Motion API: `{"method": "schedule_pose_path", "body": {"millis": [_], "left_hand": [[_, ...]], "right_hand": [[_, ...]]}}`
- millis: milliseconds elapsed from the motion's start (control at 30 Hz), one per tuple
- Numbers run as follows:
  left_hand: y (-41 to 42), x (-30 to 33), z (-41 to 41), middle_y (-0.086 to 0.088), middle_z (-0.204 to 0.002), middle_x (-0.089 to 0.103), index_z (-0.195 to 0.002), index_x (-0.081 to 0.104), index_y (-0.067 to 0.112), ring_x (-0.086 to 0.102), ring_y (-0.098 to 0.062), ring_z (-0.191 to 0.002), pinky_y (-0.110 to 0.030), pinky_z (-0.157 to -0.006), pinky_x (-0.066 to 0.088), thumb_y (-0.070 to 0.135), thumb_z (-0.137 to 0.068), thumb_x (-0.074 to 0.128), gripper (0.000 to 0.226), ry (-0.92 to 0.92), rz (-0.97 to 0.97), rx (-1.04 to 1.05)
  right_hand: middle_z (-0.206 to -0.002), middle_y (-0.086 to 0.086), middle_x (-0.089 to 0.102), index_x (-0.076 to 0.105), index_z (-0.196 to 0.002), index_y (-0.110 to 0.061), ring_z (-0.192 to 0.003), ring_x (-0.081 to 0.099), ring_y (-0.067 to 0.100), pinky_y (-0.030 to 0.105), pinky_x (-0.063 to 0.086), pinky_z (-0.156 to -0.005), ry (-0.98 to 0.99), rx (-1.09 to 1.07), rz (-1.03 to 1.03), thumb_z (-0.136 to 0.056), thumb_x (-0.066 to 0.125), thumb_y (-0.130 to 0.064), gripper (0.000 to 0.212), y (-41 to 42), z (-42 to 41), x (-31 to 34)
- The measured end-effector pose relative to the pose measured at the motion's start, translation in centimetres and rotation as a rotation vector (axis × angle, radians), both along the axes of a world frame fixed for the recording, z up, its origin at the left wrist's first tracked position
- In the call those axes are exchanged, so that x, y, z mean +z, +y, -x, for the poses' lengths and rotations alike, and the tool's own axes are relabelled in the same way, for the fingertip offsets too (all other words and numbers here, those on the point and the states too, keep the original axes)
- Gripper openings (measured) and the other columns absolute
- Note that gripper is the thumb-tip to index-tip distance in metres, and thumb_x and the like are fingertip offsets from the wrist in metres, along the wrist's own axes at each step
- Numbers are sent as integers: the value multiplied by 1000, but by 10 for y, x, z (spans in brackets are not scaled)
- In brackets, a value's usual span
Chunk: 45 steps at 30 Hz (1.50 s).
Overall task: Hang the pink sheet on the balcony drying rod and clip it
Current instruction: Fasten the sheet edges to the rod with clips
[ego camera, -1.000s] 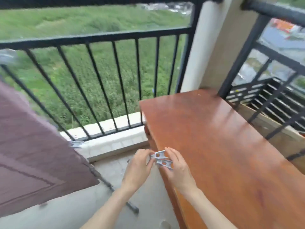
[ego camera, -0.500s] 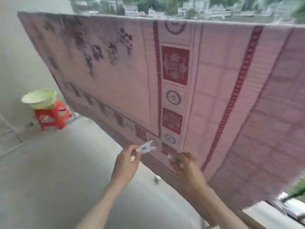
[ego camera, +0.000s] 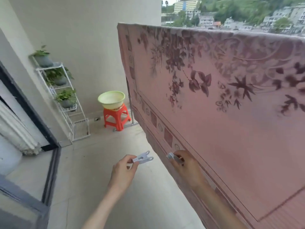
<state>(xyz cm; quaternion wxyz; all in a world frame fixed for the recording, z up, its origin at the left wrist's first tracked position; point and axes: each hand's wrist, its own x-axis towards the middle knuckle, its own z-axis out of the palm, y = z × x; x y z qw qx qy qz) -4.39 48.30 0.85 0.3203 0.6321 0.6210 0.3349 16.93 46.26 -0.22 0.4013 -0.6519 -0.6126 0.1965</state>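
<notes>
The pink sheet (ego camera: 222, 113) with dark leaf patterns hangs over the drying rod, which is hidden under its top fold; only the rack's metal post (ego camera: 130, 103) shows at the sheet's left edge. My left hand (ego camera: 123, 174) pinches a white clothes clip (ego camera: 143, 158) out in front of the sheet's lower border. My right hand (ego camera: 186, 169) grips a second white clip (ego camera: 173, 157), held against the lower part of the sheet.
A green basin (ego camera: 111, 99) sits on a red stool (ego camera: 117, 119) by the far wall. A white plant stand (ego camera: 66, 100) with potted plants leans at the left wall. A sliding door frame (ego camera: 51, 162) runs along the left. Bare concrete floor lies between.
The view swung left from the wooden table and railing to the hung sheet and on to its left end. The two clips, held together at first, are now apart, one in each hand.
</notes>
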Motion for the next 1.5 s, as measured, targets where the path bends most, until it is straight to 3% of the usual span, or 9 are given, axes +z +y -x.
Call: {"method": "schedule_pose_path", "body": {"millis": [267, 567, 700, 833, 933, 1067, 1200, 1333, 1500], "left_hand": [[180, 16, 90, 2, -89, 67, -88, 61, 30, 64, -18, -79, -25, -65, 41, 20, -87, 59, 10, -36, -12, 165], [428, 25, 209, 4, -84, 67, -92, 66, 19, 60, -8, -79, -2, -63, 37, 15, -86, 61, 9, -72, -82, 91], [526, 37, 245, 1, -84, 71, -90, 68, 17, 62, -10, -81, -4, -63, 38, 15, -84, 63, 8, -120, -72, 72], [621, 39, 258, 5, -82, 72, -89, 69, 18, 64, -7, -78, -18, -74, 47, 15, -83, 65, 8, -213, -50, -8], [686, 32, 261, 15, -71, 72, -85, 69, 21, 64, 4, -70, -14, -71, 48, 14, -83, 65, 8, -294, 7, -65], [789, 23, 262, 6, -79, 74, -87, 70, 24, 67, -8, -79, -31, -80, 51, 41, -72, 67, 22, -287, 46, -105], [891, 35, 257, 0, -82, 70, -83, 68, 21, 62, 1, -61, -10, -62, 47, 19, -83, 65, 3, -254, 43, -216], [985, 46, 259, 8, -86, 71, -85, 69, 25, 63, 0, -80, -17, -77, 47, 24, -82, 67, 4, -199, 36, -297], [1089, 52, 245, 10, -90, 70, -96, 67, 26, 60, 11, -78, -9, -73, 46, 24, -89, 58, 12, -285, 96, -482]], "right_hand": [[-86, -11, 60, 61, -99, -18, -79, 55, 8, 8, 38, -64, 17, 231, 71, -87, 61, -25, 14, 224, 81, 28], [-82, 8, 61, 59, -89, -13, -73, 50, 16, 28, 35, -63, 96, 220, 71, -84, 55, -14, 6, 474, 204, 51], [-59, -11, 46, 50, -65, -29, -54, 38, 6, 25, 30, -55, 303, 210, 157, -75, 49, -27, 10, 551, 251, 47], [-59, -16, 40, 55, -66, -31, -58, 33, 9, 27, 26, -57, 468, 290, 225, -77, 62, -48, 22, 631, 275, 52], [-54, -16, 39, 63, -66, -31, -54, 31, 9, 25, 27, -55, 587, 347, 268, -81, 67, -35, 16, 698, 289, 44], [-54, -9, 40, 62, -63, -25, -52, 35, 9, 23, 30, -55, 720, 253, 239, -82, 68, -27, 20, 798, 305, 33], [-65, 7, 42, 64, -77, -14, -64, 36, 20, 34, 32, -68, 892, 166, 191, -80, 70, -26, 14, 895, 311, 35], [-61, 6, 46, 64, -77, -7, -63, 43, 19, 28, 37, -65, 1000, 181, 206, -80, 68, -19, 13, 982, 313, 54], [-77, 5, 61, 67, -87, -16, -72, 50, 18, 28, 39, -64, 885, -35, 92, -85, 64, -28, 13, 1071, 301, 59]]}}
